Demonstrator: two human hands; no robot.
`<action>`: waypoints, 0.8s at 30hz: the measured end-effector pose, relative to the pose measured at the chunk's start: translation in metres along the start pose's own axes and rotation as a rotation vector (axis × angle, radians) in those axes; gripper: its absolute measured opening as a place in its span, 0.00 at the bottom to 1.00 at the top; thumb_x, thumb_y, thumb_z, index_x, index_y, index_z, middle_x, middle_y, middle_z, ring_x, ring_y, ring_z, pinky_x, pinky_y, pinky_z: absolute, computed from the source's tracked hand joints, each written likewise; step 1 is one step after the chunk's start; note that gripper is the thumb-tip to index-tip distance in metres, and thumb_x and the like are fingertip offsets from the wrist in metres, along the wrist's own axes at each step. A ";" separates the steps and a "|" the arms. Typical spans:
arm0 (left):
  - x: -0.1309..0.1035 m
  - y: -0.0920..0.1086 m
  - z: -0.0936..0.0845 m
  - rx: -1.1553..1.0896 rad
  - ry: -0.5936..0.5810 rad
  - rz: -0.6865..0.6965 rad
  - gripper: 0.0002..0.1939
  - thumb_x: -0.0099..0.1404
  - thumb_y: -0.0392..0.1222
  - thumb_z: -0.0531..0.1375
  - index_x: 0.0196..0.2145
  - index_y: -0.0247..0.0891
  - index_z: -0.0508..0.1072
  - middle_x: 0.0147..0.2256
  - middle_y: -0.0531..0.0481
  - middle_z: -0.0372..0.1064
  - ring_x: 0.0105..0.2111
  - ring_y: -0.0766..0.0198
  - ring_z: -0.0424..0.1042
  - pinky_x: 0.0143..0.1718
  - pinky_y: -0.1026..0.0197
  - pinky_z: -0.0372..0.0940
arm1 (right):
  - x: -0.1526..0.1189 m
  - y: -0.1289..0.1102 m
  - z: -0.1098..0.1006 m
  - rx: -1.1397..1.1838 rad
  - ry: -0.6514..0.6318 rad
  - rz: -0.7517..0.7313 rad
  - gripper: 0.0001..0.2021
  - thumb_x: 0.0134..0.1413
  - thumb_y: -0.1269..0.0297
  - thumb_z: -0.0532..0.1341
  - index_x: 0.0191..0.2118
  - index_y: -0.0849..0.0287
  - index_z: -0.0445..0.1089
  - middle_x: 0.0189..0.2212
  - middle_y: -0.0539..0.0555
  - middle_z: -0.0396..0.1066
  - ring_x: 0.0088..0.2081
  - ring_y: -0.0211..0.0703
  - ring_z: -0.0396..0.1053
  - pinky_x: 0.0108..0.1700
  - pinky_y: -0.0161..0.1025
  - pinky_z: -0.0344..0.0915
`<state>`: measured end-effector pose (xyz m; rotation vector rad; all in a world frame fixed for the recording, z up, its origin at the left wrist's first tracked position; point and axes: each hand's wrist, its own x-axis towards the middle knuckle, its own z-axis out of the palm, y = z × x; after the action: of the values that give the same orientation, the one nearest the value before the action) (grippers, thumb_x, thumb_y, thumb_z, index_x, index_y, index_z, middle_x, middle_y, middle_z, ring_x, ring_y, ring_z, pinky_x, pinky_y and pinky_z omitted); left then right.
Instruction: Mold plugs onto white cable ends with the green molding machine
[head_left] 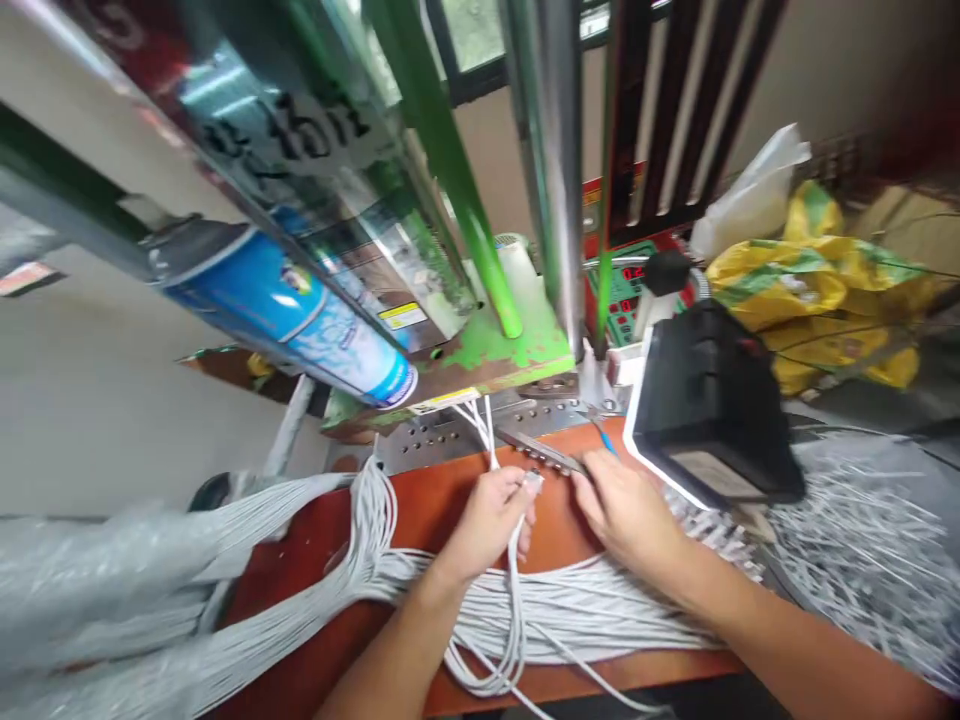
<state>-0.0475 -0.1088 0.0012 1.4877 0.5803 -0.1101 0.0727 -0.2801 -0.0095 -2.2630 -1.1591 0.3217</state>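
White cables [515, 600] loop down from my left hand [495, 515], which is closed round them near a small pale connector [533, 480] at its fingertips. My right hand [619, 505] grips the near end of a narrow grey metal strip [536, 448] with small blocks along its edge. The strip slants up and left, close above the connector. Behind my left hand, several white cables [480, 425] run up to the green machine base [502, 365]. A thick bundle of white cables [577, 615] lies across the reddish-brown table [427, 505] under my wrists.
A blue spray can [300, 310] leans at the upper left beside green and metal posts [476, 230]. To the right are a black box-shaped device [712, 400], a yellow bag [825, 290] and a pile of white cable pieces [870, 540]. Wrapped cable bundles [82, 580] lie left.
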 end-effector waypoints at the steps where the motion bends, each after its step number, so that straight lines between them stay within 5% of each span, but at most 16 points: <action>1: 0.002 -0.001 -0.001 -0.001 -0.009 0.001 0.20 0.67 0.58 0.63 0.36 0.36 0.68 0.24 0.55 0.67 0.14 0.69 0.65 0.13 0.67 0.62 | -0.003 0.005 0.001 0.013 -0.006 0.006 0.16 0.70 0.61 0.48 0.52 0.56 0.72 0.41 0.61 0.75 0.41 0.50 0.71 0.45 0.44 0.65; 6: 0.002 -0.002 -0.001 0.094 -0.037 0.019 0.21 0.70 0.56 0.59 0.30 0.35 0.69 0.22 0.54 0.66 0.15 0.73 0.64 0.15 0.70 0.57 | -0.008 0.009 0.009 0.024 -0.010 -0.060 0.18 0.74 0.57 0.44 0.52 0.56 0.69 0.41 0.60 0.74 0.42 0.49 0.71 0.42 0.43 0.65; 14: 0.002 0.001 0.010 0.072 -0.071 0.016 0.18 0.70 0.54 0.58 0.30 0.36 0.67 0.21 0.56 0.63 0.14 0.74 0.59 0.15 0.71 0.53 | 0.000 0.004 0.013 -0.012 0.054 -0.258 0.11 0.73 0.65 0.47 0.41 0.57 0.65 0.35 0.54 0.67 0.35 0.43 0.68 0.39 0.39 0.62; 24: 0.006 -0.011 0.011 0.108 0.024 0.064 0.18 0.70 0.54 0.57 0.31 0.36 0.70 0.19 0.56 0.60 0.15 0.72 0.58 0.16 0.69 0.53 | -0.002 0.011 0.012 -0.004 0.110 -0.225 0.14 0.74 0.61 0.47 0.44 0.58 0.68 0.36 0.56 0.70 0.37 0.48 0.69 0.40 0.43 0.61</action>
<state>-0.0439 -0.1186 -0.0111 1.6127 0.5527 -0.0748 0.0732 -0.2817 -0.0257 -2.0987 -1.3402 0.1050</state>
